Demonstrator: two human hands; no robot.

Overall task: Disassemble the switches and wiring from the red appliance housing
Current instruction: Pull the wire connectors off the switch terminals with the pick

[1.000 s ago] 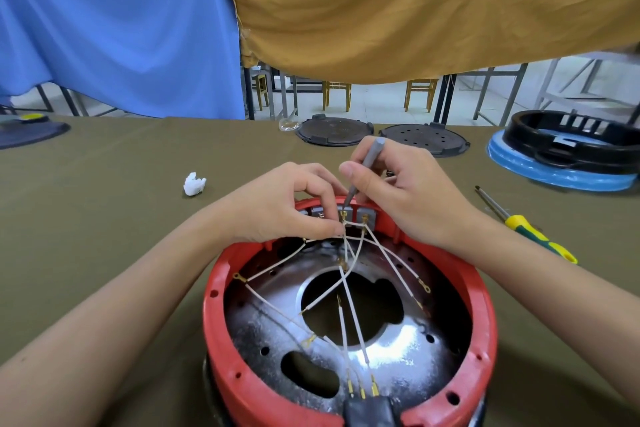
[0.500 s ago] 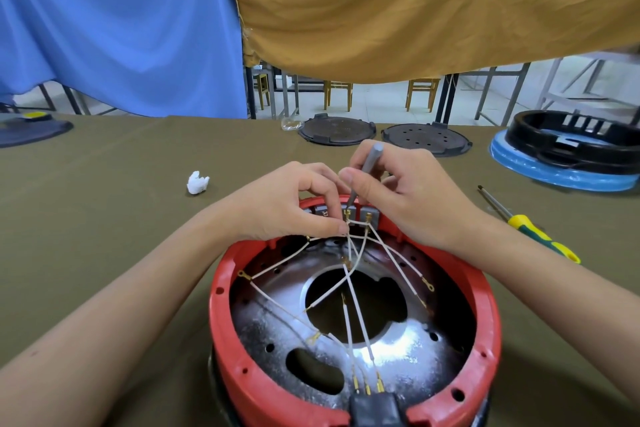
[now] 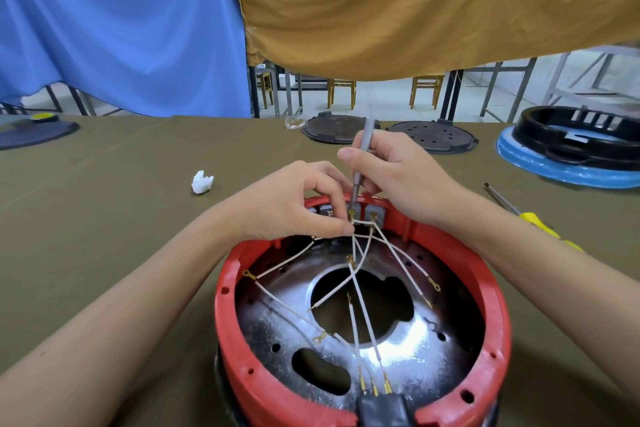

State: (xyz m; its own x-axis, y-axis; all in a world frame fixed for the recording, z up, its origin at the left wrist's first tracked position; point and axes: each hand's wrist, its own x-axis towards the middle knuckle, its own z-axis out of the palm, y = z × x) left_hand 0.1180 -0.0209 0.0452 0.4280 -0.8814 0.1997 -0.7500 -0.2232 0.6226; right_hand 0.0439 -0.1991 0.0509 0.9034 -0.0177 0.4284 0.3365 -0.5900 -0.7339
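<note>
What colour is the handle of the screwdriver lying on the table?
Yellow, on the screwdriver in the head view.

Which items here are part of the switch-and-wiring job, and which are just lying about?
In use: red housing, white wires, grey switches, grey tool held by right hand, left hand.

Lying about: yellow screwdriver, white scrap, two dark lids, black ring.

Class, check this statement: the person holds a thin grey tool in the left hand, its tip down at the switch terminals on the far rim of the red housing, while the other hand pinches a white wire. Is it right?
One detail is wrong. The head view shows the thin grey tool in the right hand, not the left. Its tip is down at the switch terminals on the far rim of the red housing, and the left hand pinches a white wire.
</note>
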